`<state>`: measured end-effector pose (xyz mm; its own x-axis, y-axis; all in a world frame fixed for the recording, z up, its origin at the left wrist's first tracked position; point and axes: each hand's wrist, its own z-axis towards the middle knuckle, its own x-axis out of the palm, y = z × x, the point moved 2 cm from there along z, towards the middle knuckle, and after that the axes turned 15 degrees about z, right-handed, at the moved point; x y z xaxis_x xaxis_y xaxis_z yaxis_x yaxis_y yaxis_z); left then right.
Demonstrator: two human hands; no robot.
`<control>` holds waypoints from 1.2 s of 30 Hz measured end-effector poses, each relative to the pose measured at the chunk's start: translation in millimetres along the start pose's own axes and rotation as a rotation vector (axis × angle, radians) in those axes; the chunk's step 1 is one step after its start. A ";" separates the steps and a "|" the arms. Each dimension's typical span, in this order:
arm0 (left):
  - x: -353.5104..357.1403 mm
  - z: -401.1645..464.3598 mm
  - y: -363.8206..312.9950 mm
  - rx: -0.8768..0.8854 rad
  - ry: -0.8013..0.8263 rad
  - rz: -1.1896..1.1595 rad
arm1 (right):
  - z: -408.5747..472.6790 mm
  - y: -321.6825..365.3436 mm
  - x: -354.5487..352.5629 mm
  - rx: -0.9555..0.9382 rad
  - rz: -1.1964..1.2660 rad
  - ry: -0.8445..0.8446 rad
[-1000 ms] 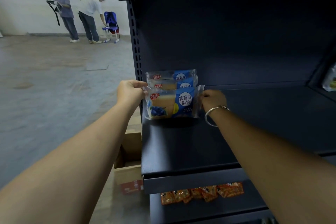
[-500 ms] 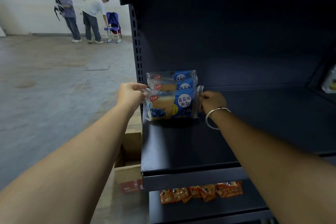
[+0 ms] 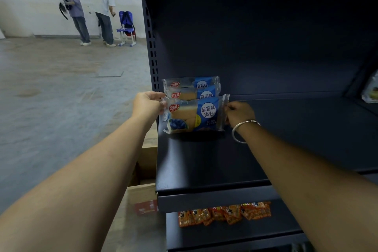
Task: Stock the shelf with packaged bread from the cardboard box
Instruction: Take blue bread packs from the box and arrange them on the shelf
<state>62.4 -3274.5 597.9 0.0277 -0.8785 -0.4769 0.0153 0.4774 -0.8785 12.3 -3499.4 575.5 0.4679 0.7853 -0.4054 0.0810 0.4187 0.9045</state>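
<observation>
At the left end of the dark shelf (image 3: pixel 204 165), a blue blueberry bread packet (image 3: pixel 194 115) stands upright on its long edge, in front of two more bread packets (image 3: pixel 191 89) of the same kind that stand against the back panel; the left hand (image 3: pixel 148 105) pinches the packet's clear left seam and the right hand (image 3: pixel 238 113), a silver bangle (image 3: pixel 243 130) on its wrist, pinches the right seam, so both hands hold the one packet; the step in hand looks like setting this packet into its row, and the next move would call for letting go on both sides without tipping it, since the thin wrapper gives it little footing, then reaching down to the cardboard box (image 3: pixel 143 190) for another; only a corner of that box shows past the shelf edge, so what it contains cannot be told; whether the front packet touches the ones behind is unclear; orange snack packets (image 3: pixel 225 214) lie on the shelf below, their print too small to read; a packet at the far right edge is cut off; two people stand far off by a blue chair (image 3: pixel 125 26)
</observation>
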 end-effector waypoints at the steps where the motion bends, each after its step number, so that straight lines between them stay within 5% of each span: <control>1: 0.4 -0.8 -0.1 0.001 0.003 0.000 | -0.5 0.3 0.0 0.003 0.003 0.004; 22: -0.3 -43.1 -3.9 -0.043 0.093 0.000 | -34.8 6.1 -14.6 0.120 0.095 -0.007; 36: 6.2 -119.5 -3.6 -0.002 0.084 0.064 | -103.5 6.1 -41.1 0.179 0.025 0.223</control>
<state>-56.9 -3283.7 594.9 -0.0556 -0.8448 -0.5322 0.0139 0.5323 -0.8464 -97.5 -3482.0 584.0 0.2683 0.8834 -0.3842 0.2353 0.3266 0.9154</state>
